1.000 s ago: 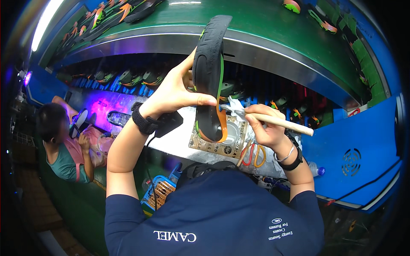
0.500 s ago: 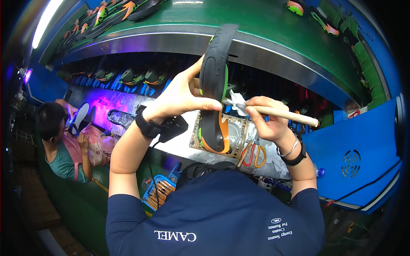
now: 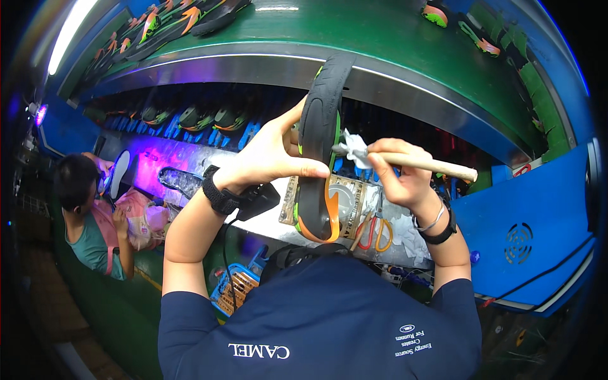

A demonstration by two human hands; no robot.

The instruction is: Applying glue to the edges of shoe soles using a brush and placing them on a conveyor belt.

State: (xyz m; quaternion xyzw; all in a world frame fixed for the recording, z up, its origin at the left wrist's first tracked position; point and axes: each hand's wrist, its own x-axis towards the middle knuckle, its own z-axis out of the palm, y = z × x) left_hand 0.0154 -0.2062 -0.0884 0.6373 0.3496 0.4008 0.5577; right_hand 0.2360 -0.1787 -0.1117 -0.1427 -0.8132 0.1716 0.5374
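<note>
Cataloguing the head view, with the black shoe as landmark: one shoe, orange and green trim, held above the bench; long axis running away from the wearer, far end leaning slightly right. Left hand: the nearer, clasping the shoe's middle from its left, thumb across the face. Right hand: near the shoe's right edge, pinching a pale wooden-handled tool with white cloth about its front; tool roughly crosswise to the shoe, tip aimed left at that edge, contact impossible to tell. In the way: left thumb, just beside the tip on the wearer's side. Beneath the shoe: brown patterned board. Right of its near end: scissors, white scraps. Beyond it: steel-rimmed green shelf. Left, well apart: a co-worker holding another shoe.
</note>
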